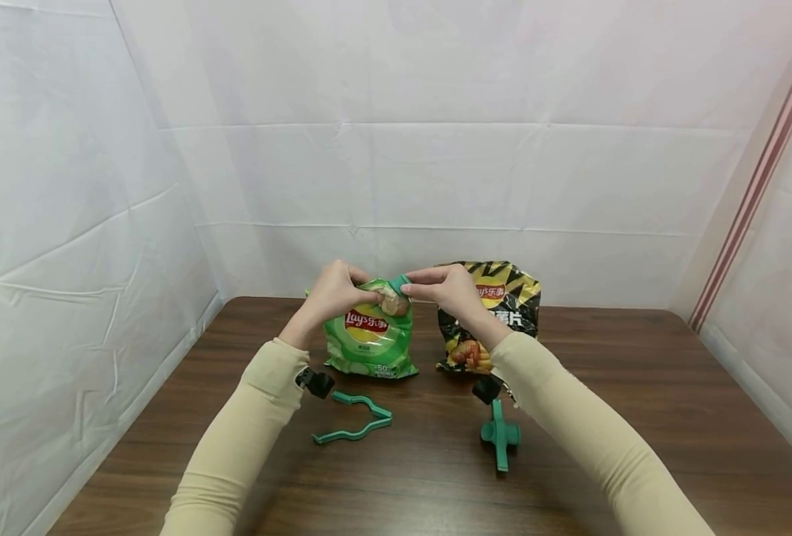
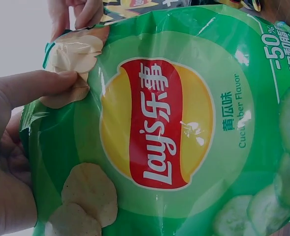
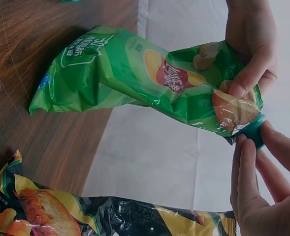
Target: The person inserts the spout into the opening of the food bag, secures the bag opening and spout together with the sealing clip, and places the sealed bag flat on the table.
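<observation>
A green Lay's chip bag stands upright at the back of the table, its printed front showing cucumber flavor in the left wrist view. My left hand pinches the bag's top edge, thumb pressed on the front. At the bag's upper right corner, my right hand pinches a small teal cap-like piece between thumb and fingers. This piece sits right at the corner of the bag's top edge, and the fingers hide part of it.
A black and yellow Lay's chip bag stands to the right, partly behind my right arm. Nearer on the brown table lie a teal bag clip spread in a V and a teal clip with a round spout. White sheeting hangs behind.
</observation>
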`<state>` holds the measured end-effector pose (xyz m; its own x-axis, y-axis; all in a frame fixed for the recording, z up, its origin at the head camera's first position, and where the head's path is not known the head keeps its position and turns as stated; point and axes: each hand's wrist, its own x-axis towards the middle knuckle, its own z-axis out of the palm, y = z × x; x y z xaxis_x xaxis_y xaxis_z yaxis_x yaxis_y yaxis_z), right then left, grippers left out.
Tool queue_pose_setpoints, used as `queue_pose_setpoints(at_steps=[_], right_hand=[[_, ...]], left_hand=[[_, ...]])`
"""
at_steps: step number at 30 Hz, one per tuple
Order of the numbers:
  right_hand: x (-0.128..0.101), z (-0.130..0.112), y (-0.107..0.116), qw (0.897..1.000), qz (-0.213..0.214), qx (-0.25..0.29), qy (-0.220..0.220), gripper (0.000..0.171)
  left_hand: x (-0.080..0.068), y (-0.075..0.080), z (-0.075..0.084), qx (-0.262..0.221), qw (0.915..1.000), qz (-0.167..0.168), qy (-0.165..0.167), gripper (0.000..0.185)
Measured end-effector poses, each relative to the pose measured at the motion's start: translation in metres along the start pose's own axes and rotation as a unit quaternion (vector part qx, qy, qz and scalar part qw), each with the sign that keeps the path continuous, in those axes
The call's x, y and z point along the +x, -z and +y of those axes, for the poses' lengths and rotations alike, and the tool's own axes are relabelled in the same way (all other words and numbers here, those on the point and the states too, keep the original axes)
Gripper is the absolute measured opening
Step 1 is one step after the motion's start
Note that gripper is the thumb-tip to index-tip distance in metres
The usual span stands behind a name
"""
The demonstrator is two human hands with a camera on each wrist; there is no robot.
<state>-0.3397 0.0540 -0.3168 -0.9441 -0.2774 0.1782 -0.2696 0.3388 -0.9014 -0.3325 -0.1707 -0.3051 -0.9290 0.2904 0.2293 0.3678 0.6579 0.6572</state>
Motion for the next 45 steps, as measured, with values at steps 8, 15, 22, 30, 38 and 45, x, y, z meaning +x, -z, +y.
queue_pose_setpoints(at_steps=[8, 15, 22, 30, 38, 45], right_hand=[[0.000, 0.000, -0.002, 1.000, 0.004, 0.007, 0.005, 0.032], [-0.002, -0.001, -0.003, 1.000, 0.005, 0.011, 0.010, 0.032], [-0.003, 0.001, -0.002, 1.000, 0.007, 0.007, 0.013, 0.033], [-0.013, 0.004, 0.000, 1.000, 0.002, 0.019, 0.010, 0.037], [-0.028, 0.007, -0.003, 0.998, -0.004, 0.055, -0.023, 0.044], [-0.043, 0.011, -0.008, 0.997, -0.008, 0.071, -0.028, 0.041]], left_hand=[[0.000, -0.002, -0.001, -0.012, 0.9998, 0.014, 0.006, 0.015], [0.000, -0.002, -0.002, -0.010, 0.9996, 0.023, 0.009, 0.016], [0.001, -0.003, -0.002, -0.009, 0.9994, 0.029, 0.014, 0.015], [0.000, -0.004, 0.000, -0.005, 0.9991, 0.041, 0.011, 0.017], [0.000, -0.005, 0.001, -0.003, 0.9991, 0.043, 0.006, 0.018], [0.001, -0.006, 0.002, -0.012, 0.9992, 0.038, 0.002, 0.018]])
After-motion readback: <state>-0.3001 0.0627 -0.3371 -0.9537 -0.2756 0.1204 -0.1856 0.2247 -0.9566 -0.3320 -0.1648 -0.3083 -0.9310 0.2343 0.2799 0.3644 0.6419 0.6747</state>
